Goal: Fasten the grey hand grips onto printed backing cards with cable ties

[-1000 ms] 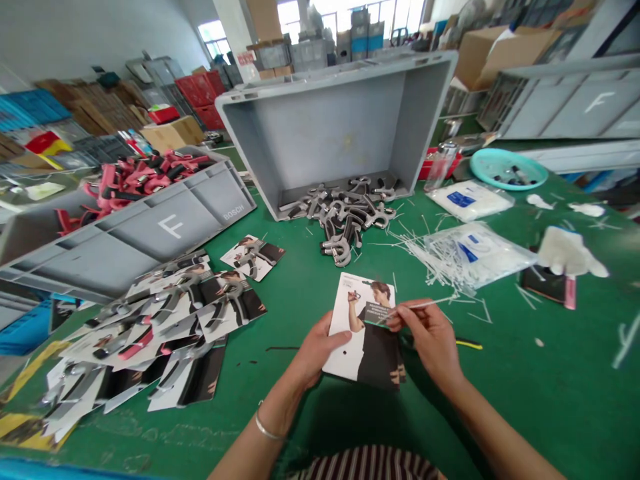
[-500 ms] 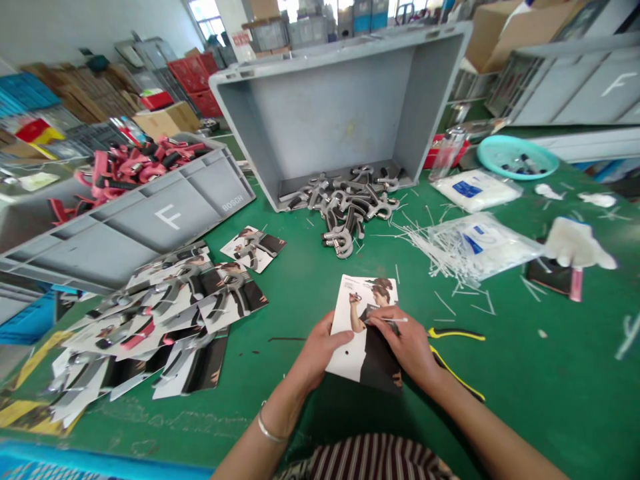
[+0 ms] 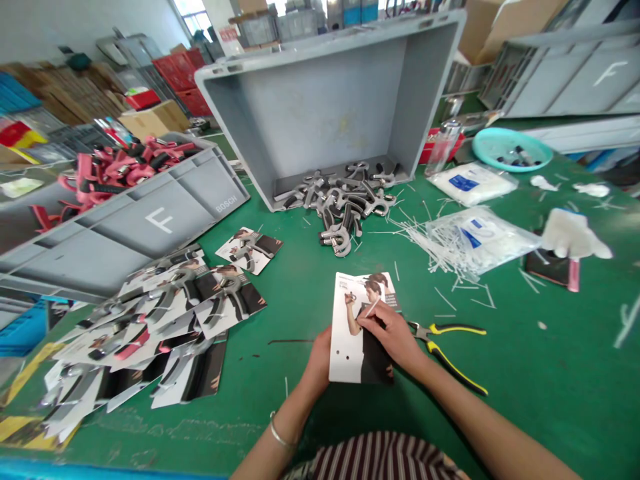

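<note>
My left hand grips a printed cardboard backing card by its left edge, with its fingers hidden behind. The card stands tilted toward me, and two small holes show in its lower white part. Another card peeks out behind its upper right corner. Over the card's front, my right hand pinches a thin white cable tie between thumb and fingers. Pliers with yellow-black handles lie just right of that hand. Ahead, grey hand grips spill from a tipped grey crate.
On the left, cards with hand grips lie in a pile beside a crate of red hand grips. To the right are loose cable ties, plastic bags, a white glove and a turquoise dish.
The card has turned more upright, and a second one shows behind it. My left thumb has left the card's front. The cable tie now angles upward, and more of the pliers shows.
</note>
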A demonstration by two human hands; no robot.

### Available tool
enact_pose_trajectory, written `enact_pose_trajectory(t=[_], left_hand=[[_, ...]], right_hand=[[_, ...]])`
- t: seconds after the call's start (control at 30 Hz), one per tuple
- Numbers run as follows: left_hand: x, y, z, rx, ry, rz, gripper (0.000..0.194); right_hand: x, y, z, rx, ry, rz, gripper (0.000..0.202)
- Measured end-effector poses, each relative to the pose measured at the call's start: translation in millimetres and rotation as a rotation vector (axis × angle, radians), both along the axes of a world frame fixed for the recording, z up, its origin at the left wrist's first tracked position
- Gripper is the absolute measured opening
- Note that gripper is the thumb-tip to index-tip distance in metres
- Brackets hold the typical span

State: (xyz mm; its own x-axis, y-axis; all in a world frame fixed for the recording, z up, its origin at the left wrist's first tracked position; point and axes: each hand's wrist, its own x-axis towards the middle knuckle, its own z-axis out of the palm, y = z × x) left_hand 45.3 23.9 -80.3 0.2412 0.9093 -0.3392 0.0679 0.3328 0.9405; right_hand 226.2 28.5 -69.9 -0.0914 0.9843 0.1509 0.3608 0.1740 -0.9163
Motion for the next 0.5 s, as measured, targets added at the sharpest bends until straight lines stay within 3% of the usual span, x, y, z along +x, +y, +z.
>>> enact_pose_trajectory(t=[0.2,0.3,0.43,0.5], left_hand=[[3.3,2.2,21.4,0.26,0.342,-0.064,0.036],[-7.0,-3.7,34.2,0.274,0.524,-0.185,0.022],[-22.8,-12.5,52.1,0.275,0.269,-0.485,0.039],[-27.2,-15.0,59.2,0.297,0.194,-0.534,0.043]], right_hand=[[21.0,-2.3,5.2,-0.056,0.085,0.11,0.016],[32.2,-6.8,7.4,-0.107,0.075,0.168,0.019],[33.3,-10.2,9.5,-0.141,0.065,0.144,0.021],[30.4,-9.6,9.0,-0.155,0.099,0.124,0.02]])
